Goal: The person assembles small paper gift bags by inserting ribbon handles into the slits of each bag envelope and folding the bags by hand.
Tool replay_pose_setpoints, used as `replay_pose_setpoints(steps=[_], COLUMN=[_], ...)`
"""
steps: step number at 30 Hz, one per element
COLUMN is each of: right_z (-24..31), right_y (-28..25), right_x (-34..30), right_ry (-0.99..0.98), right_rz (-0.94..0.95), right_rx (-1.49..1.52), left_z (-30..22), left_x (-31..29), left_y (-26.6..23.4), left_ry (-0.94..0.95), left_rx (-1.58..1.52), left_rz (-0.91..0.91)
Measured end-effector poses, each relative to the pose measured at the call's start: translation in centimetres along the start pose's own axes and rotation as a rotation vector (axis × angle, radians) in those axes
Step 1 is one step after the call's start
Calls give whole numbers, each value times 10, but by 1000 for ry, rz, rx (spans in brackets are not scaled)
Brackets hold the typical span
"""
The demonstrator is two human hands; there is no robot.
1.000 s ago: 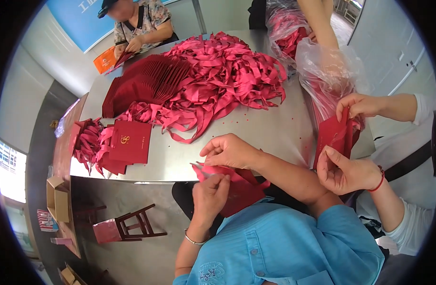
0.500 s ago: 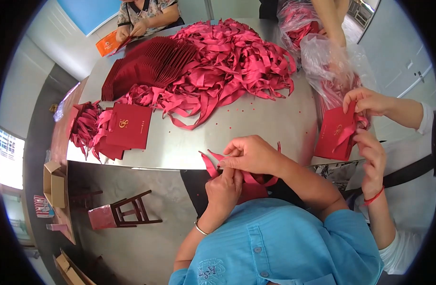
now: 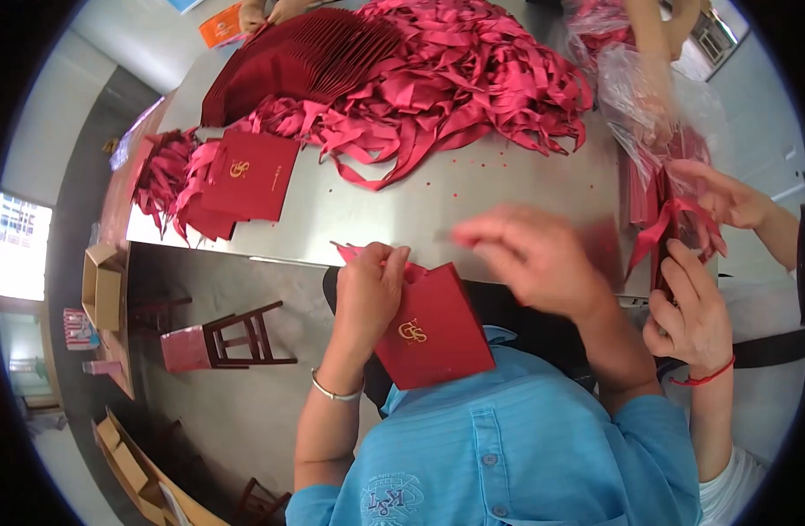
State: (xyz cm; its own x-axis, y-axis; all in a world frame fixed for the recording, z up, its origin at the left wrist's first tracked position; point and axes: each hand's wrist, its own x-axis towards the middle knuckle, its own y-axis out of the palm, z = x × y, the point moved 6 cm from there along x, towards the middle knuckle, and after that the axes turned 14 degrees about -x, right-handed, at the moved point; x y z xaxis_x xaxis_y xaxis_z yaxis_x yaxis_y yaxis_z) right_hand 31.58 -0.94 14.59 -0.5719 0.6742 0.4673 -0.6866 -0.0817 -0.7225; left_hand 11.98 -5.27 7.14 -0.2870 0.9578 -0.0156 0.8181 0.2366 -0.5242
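Observation:
My left hand [image 3: 372, 294] is closed, thumb against fingers, at the top corner of a flat red paper gift bag [image 3: 438, 329] with a gold emblem. The bag hangs tilted in front of my blue shirt. A short pink ribbon [image 3: 348, 254] sticks out past the left hand's fingers. My right hand [image 3: 543, 259] is apart from the bag, over the table's near edge to its right. Motion smears its fingers, and I cannot see whether they hold anything.
A pile of pink ribbons [image 3: 473, 79] and a fan of red bags [image 3: 306, 61] cover the metal table's [image 3: 394, 219] far side. Finished-looking bags [image 3: 249, 180] lie left. At right, a co-worker's hands [image 3: 696, 307] hold a ribboned bag, beside a plastic sack [image 3: 630, 96]. A stool [image 3: 236, 337] stands on the floor.
My hands have come apart; the right has moved away to the right and blurs. The gift bag has come up into view at my left hand. The head view has shifted.

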Motion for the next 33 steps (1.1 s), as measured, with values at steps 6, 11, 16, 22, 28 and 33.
replay_pose_setpoints(steps=[6, 11, 16, 22, 28, 33], right_z=[-14, -11, -3, -14, -15, -18], right_y=[71, 72, 69, 82, 88, 89], right_x=[-36, -33, -25, -30, -25, -26], right_ry=[252, 233, 149, 258, 250, 279], right_rz=[146, 177, 116, 199, 192, 160], right_rx=[447, 485, 503, 561, 609, 619], left_z=[26, 16, 11, 18, 21, 14], left_x=[-14, -26, -26, -26, -20, -19], left_y=[23, 8, 2, 11, 16, 20], left_ry=[-254, -323, -289, -318, -394, -415], left_rx=[-650, -895, -935, -982, -1045, -1011], left_rz=[369, 731, 861, 812, 739, 665])
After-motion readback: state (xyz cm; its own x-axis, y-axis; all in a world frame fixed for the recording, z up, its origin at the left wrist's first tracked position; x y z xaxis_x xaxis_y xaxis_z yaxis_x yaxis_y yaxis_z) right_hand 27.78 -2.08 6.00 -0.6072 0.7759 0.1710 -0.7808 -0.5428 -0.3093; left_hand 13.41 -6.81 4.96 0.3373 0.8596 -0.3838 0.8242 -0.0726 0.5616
